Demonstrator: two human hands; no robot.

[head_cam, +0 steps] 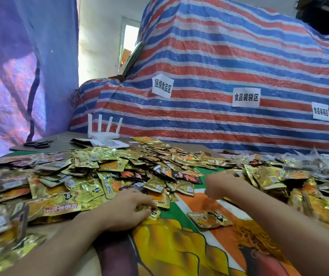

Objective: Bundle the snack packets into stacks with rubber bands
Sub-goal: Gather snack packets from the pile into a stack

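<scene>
1. Snack packets (109, 170), mostly gold foil with some black ones, lie in a loose heap across the middle and left of the surface (62, 139). A second heap runs along the right edge.
2. A printed cloth (179, 246) in orange, green and yellow covers the near part of the surface. It is bare only in the gap between the two heaps.
3. The left hand (127, 208) rests at the near edge of the left heap. Its fingers (147, 202) are curled and pinch a small gold packet (154, 213) against the cloth.
4. The right hand (219, 186) reaches to the inner edge of the right heap. It is blurred, so I cannot tell whether its fingers are spread or gripping anything.
5. A lone packet (209, 218) lies flat on the cloth between the forearms, apart from both heaps.
6. Clear wrappers (318, 158) are piled at the far right behind the gold packets.
7. At the far left of the surface are black scissors (38, 144), a white router (103, 130) with four upright antennas, and a QR-code sheet (109, 144) just in front of it.
8. A striped tarpaulin (219, 66) rises behind the surface and carries three paper labels (246, 97). A purple sheet (10, 76) hangs at the left.
</scene>
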